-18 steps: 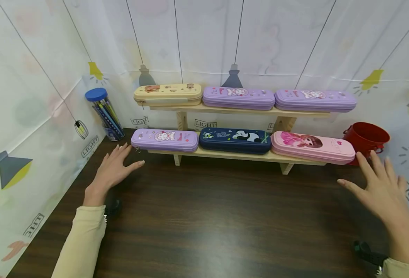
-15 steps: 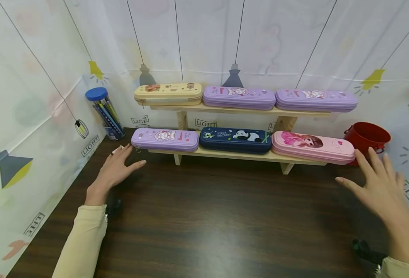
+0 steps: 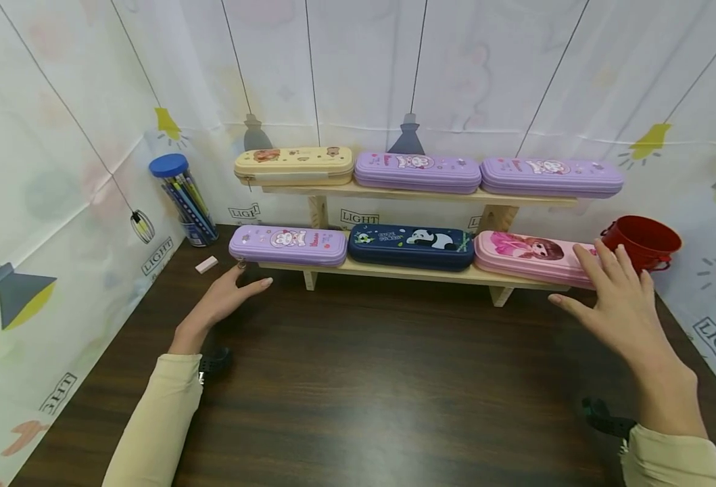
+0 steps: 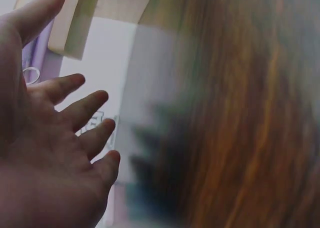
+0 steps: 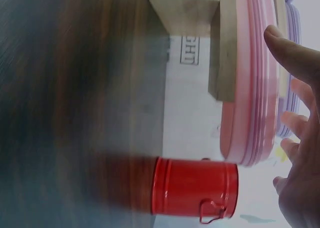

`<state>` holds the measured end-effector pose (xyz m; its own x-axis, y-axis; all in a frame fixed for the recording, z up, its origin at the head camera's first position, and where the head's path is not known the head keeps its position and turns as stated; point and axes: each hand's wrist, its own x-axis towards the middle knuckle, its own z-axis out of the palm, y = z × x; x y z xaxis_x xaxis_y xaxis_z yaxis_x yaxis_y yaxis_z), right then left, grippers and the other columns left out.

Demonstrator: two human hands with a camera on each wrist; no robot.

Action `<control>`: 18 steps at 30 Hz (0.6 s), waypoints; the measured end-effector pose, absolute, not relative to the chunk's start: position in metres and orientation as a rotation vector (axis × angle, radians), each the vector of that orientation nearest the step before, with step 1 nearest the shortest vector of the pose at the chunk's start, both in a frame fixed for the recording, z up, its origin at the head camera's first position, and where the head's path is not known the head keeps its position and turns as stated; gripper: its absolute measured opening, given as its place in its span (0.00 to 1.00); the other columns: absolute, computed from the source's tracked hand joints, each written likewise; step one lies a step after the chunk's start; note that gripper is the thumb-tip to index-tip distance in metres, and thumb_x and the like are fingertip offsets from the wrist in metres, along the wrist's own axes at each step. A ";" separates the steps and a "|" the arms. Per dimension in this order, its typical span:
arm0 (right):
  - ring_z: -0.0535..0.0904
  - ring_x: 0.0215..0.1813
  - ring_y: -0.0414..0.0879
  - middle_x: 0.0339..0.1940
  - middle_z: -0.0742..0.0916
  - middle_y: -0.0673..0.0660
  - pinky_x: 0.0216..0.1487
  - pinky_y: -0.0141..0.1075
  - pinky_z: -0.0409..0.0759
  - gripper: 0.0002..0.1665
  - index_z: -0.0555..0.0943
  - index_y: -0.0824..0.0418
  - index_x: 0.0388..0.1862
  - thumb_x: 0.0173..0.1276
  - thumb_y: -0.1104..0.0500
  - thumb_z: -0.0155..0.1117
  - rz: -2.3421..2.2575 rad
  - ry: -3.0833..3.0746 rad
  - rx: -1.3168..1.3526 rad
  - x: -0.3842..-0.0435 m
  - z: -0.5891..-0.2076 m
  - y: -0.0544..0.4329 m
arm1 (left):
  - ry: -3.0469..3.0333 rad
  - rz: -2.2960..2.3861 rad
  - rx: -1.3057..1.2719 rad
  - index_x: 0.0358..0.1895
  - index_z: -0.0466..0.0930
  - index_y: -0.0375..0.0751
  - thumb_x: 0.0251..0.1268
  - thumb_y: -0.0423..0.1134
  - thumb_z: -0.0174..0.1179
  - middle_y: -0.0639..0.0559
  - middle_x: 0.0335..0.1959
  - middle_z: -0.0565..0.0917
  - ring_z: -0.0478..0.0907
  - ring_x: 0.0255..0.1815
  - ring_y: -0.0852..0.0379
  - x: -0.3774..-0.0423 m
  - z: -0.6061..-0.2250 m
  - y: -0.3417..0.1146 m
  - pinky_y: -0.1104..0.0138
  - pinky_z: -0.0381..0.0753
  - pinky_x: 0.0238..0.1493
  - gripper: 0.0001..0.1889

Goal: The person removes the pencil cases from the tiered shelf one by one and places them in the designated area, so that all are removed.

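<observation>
My left hand is near the left end of the lower shelf, fingers spread and relaxed, holding nothing. Its fingertips lie close to the lower purple pencil case, whose zipper ring shows in the left wrist view. A small pale pink eraser-like block lies on the table beyond that hand. On the other side, my right hand spreads its fingers over the right end of the pink pencil case with a doll picture; in the head view they overlap its edge. A navy panda pencil case sits between.
On the upper wooden shelf rest a cream pencil case and two purple ones. Behind my right hand stands a red metal bucket. A blue-lidded tub of pencils leans at the left. Patterned cloth hangs behind the dark table.
Both hands have moved inward: the left to the right and slightly down, uncovering the pale pink block; the right to the left, over the pink pencil case.
</observation>
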<state>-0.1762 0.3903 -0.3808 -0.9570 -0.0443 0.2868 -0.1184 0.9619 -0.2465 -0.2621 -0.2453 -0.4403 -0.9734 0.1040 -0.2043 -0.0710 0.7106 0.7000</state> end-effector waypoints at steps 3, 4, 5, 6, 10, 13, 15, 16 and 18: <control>0.30 0.83 0.64 0.83 0.46 0.64 0.76 0.68 0.19 0.61 0.48 0.51 0.82 0.59 0.40 0.71 0.397 -2.835 0.139 -0.181 -0.379 0.385 | 2.628 1.272 0.044 0.81 0.39 0.53 0.59 0.74 0.56 0.44 0.83 0.46 0.44 0.82 0.38 -0.267 -0.443 -0.242 0.35 0.48 0.79 0.55; 0.30 0.82 0.65 0.83 0.47 0.65 0.76 0.67 0.19 0.61 0.48 0.51 0.82 0.59 0.40 0.71 0.409 -2.838 0.146 -0.182 -0.379 0.383 | 2.598 1.344 0.044 0.81 0.40 0.52 0.60 0.73 0.57 0.45 0.83 0.47 0.44 0.82 0.39 -0.268 -0.444 -0.240 0.37 0.47 0.80 0.55; 0.31 0.82 0.65 0.83 0.47 0.65 0.76 0.67 0.19 0.61 0.48 0.50 0.82 0.59 0.40 0.71 0.417 -2.842 0.154 -0.184 -0.378 0.381 | 2.563 1.422 0.051 0.81 0.42 0.50 0.61 0.70 0.58 0.45 0.82 0.48 0.45 0.82 0.41 -0.270 -0.445 -0.239 0.38 0.46 0.81 0.54; 0.31 0.82 0.66 0.83 0.48 0.66 0.76 0.68 0.20 0.60 0.48 0.50 0.82 0.59 0.40 0.71 0.420 -2.844 0.162 -0.185 -0.378 0.380 | 2.515 1.510 0.060 0.81 0.43 0.48 0.62 0.68 0.60 0.45 0.82 0.50 0.45 0.82 0.43 -0.272 -0.445 -0.237 0.40 0.46 0.81 0.52; 0.35 0.81 0.71 0.81 0.53 0.70 0.76 0.69 0.22 0.59 0.51 0.50 0.82 0.58 0.40 0.71 0.426 -2.842 0.199 -0.191 -0.378 0.374 | 2.237 1.831 0.086 0.81 0.43 0.44 0.69 0.56 0.60 0.48 0.82 0.51 0.48 0.82 0.49 -0.278 -0.447 -0.228 0.49 0.46 0.84 0.47; 0.38 0.81 0.72 0.79 0.57 0.72 0.76 0.71 0.22 0.59 0.53 0.49 0.81 0.57 0.41 0.73 0.428 -2.837 0.227 -0.197 -0.377 0.369 | 2.020 2.008 0.092 0.80 0.38 0.42 0.74 0.47 0.57 0.47 0.82 0.48 0.46 0.83 0.50 -0.278 -0.447 -0.224 0.53 0.48 0.84 0.44; 0.39 0.81 0.71 0.79 0.59 0.72 0.75 0.71 0.23 0.59 0.54 0.49 0.81 0.56 0.42 0.74 0.430 -2.838 0.247 -0.203 -0.375 0.366 | 1.898 2.114 0.092 0.79 0.41 0.41 0.76 0.42 0.54 0.45 0.81 0.50 0.47 0.82 0.48 -0.277 -0.447 -0.222 0.53 0.49 0.84 0.38; 0.39 0.81 0.71 0.78 0.59 0.72 0.75 0.72 0.23 0.59 0.55 0.49 0.81 0.55 0.44 0.75 0.427 -2.840 0.257 -0.206 -0.374 0.364 | 1.839 2.158 0.106 0.78 0.40 0.41 0.77 0.39 0.53 0.44 0.81 0.49 0.46 0.82 0.47 -0.277 -0.448 -0.221 0.53 0.49 0.84 0.37; 0.41 0.81 0.71 0.78 0.61 0.72 0.75 0.73 0.24 0.59 0.56 0.49 0.81 0.54 0.46 0.76 0.416 -2.847 0.278 -0.212 -0.372 0.360 | 1.728 2.236 0.123 0.78 0.40 0.41 0.77 0.36 0.51 0.41 0.80 0.51 0.47 0.82 0.45 -0.278 -0.448 -0.220 0.52 0.50 0.84 0.35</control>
